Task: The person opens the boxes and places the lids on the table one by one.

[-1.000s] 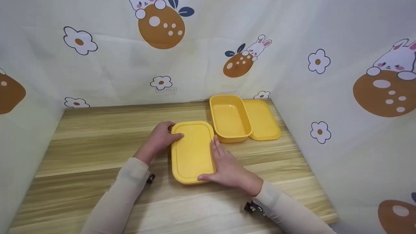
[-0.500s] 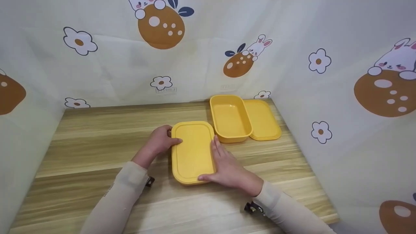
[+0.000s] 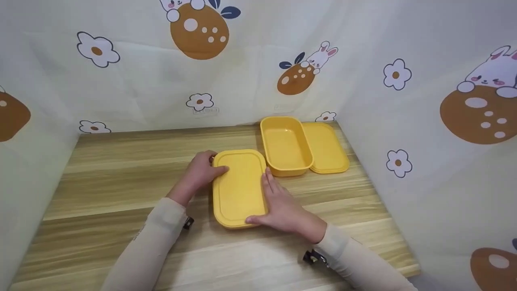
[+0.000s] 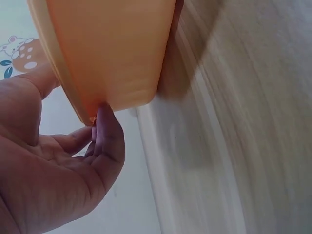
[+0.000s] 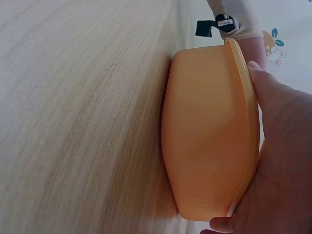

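A yellow lidded food container (image 3: pixel 241 198) stands upright on the wooden table between my hands, its raised-rim lid on top. My left hand (image 3: pixel 199 171) pinches the rim at the far left corner, thumb flat on the lid and fingers under the edge. In the left wrist view, a bent finger (image 4: pixel 109 139) reaches beneath the rim against the container's side wall. My right hand (image 3: pixel 284 210) holds the long right edge, thumb on the near right corner of the lid and fingers stretched along the side. The right wrist view has the thumb (image 5: pixel 261 80) at one end of the rim.
Behind and to the right stands an open, empty yellow container (image 3: pixel 286 149), close to the lidded one. A loose yellow lid (image 3: pixel 327 147) lies just beyond it near the table's right edge. Printed cloth (image 3: pixel 250 68) walls the back and sides of the wooden table (image 3: pixel 133 161).
Half a second ago my left hand was slightly nearer along the container's left edge; it has slid back up to the far corner. The right hand and the containers have stayed put.
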Demonstrator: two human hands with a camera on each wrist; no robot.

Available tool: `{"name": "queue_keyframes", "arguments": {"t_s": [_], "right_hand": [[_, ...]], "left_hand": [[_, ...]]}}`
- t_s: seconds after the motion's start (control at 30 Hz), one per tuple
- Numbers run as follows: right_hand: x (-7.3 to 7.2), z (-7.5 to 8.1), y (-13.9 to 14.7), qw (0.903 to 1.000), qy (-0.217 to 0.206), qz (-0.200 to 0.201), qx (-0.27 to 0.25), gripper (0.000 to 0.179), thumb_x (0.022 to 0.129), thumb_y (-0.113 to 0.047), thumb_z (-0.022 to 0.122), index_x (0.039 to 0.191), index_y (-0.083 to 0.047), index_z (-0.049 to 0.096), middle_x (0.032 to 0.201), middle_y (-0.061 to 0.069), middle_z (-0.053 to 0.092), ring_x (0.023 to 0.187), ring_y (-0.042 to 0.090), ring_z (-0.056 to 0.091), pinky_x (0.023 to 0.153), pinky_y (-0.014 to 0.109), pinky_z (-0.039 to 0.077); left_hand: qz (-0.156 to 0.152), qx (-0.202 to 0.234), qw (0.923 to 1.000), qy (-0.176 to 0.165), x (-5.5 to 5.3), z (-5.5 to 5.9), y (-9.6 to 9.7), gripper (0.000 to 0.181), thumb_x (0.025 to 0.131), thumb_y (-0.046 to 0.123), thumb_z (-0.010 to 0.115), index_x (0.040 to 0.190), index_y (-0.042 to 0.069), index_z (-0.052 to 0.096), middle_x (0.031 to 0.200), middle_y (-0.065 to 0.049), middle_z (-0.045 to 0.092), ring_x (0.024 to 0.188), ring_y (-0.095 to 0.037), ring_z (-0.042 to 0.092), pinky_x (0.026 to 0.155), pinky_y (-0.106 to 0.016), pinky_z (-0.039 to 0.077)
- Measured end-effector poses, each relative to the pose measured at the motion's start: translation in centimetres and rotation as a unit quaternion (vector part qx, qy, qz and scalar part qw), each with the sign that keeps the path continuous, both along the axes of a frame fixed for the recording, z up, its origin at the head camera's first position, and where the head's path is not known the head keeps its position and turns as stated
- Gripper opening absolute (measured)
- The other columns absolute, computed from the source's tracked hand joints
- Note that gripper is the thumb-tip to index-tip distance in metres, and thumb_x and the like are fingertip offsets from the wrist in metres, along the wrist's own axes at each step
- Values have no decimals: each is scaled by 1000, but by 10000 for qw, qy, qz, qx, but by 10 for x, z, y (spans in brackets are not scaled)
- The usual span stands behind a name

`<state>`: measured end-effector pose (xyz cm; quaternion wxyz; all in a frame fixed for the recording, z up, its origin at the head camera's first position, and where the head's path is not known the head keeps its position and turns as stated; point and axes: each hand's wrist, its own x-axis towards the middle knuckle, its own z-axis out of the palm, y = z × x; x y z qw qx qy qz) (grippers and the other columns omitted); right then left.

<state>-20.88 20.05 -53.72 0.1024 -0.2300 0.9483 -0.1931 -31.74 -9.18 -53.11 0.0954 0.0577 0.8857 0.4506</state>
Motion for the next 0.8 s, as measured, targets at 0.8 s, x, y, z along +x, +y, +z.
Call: {"name": "queue_keyframes", "arguments": {"t_s": [0.8], "right_hand": [[0, 0, 0, 9999, 70, 26, 81, 148, 85, -98, 57, 174, 3, -4, 182, 21, -16, 169, 38, 1, 135, 53, 14]], "left_hand": [[135, -579, 9976, 367, 0, 8, 12, 73, 98, 37, 84, 151, -6, 58, 137, -23, 54, 118, -35, 59, 109, -50, 53]]}}
